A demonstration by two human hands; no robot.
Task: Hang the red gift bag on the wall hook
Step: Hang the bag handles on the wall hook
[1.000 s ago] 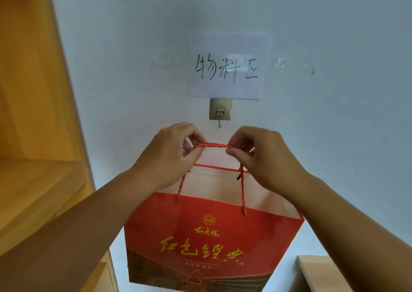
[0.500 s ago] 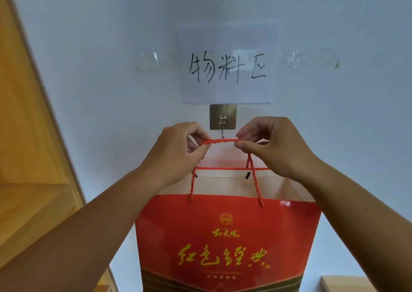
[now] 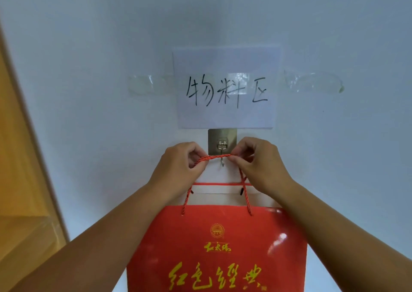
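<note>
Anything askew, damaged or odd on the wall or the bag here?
Only leftover clear tape and puckers on the wall beside the paper sign. The red gift bag, its cord handle and the hook look intact.

Red bag (image 3: 223, 242), gold lettering
</note>
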